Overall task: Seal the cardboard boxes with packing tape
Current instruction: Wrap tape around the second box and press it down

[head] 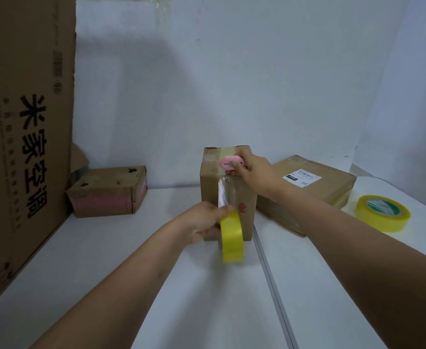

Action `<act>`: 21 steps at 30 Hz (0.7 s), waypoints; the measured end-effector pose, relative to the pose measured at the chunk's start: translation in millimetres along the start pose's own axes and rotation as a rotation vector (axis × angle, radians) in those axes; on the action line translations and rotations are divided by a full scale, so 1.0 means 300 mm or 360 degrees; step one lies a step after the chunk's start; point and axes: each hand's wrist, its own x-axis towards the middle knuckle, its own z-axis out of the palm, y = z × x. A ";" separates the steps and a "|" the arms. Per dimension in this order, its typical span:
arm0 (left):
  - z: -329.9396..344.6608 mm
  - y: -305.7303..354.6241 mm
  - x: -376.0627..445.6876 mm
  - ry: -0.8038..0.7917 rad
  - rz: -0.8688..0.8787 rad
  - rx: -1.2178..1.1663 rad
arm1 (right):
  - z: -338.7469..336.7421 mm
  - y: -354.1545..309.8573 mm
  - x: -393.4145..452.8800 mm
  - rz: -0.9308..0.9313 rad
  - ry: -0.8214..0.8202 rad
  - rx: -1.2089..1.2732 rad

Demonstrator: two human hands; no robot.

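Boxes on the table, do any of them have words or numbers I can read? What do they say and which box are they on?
"米家空调": big black characters down the side of the tall cardboard box.
Barcode and small print on that same box: too small to read.
White shipping label on the flat box: blurred, unreadable.
Green print inside the spare tape roll: too blurred to read.

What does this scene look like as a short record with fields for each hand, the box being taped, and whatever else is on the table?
left hand: holds yellow tape roll, clear strip pulled up to the box
right hand: holds pink cutter at the box top
upright box: stands at table centre, tape on top
spare tape roll: lies flat, far right
flat labelled box: behind right arm
small worn box: left
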 end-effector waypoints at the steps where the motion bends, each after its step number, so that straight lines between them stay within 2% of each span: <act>1: -0.001 -0.019 0.003 0.0042 -0.0063 -0.0007 | 0.002 -0.001 0.000 0.0002 -0.0008 0.0034; 3: -0.001 -0.032 0.009 0.0007 -0.0120 -0.0105 | 0.003 0.002 0.004 0.0004 -0.0005 0.0049; 6: 0.006 -0.018 0.017 -0.0074 -0.0063 -0.0144 | 0.001 0.007 0.009 0.0024 0.0014 0.0089; 13: -0.009 -0.037 0.051 0.0105 0.0033 -0.0085 | -0.032 -0.014 0.007 0.0046 -0.0002 0.0451; 18: -0.010 -0.042 0.062 0.0129 0.0025 -0.0134 | -0.055 -0.043 -0.021 -0.0224 -0.0107 -0.0078; 21: -0.006 -0.041 0.062 0.0142 0.0012 -0.0166 | -0.034 -0.053 -0.035 -0.0276 -0.0208 -0.0259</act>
